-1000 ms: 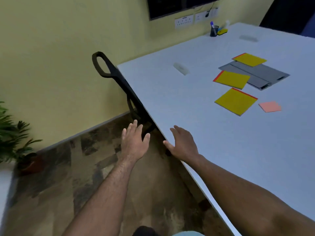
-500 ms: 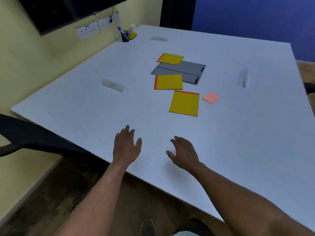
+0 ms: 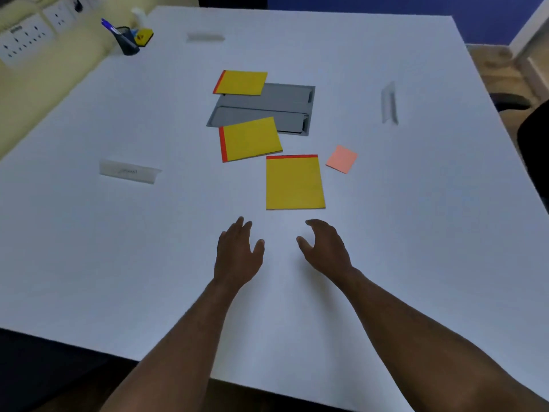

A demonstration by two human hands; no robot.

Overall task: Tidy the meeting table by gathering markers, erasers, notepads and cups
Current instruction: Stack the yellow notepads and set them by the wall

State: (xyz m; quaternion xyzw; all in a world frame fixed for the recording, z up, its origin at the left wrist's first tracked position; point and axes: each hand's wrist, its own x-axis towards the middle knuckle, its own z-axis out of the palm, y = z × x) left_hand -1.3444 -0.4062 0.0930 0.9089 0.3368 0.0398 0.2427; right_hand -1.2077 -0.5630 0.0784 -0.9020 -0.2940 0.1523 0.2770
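Both hands hover over the table (image 3: pixel 89 248), holding nothing — the left hand (image 3: pixel 237 254) flat with fingers straight, the right hand (image 3: pixel 325 251) relaxed and loosely cupped, seemingly poised to gather. The nearest notepad (image 3: pixel 294 182) lies just beyond their fingertips, flat, its long axis running away from the person and its red binding edge on the far side. Beyond it a second notepad (image 3: pixel 251 139) lies turned, red edge left, overlapping the grey hatch (image 3: pixel 285 105) — probably left as dropped.
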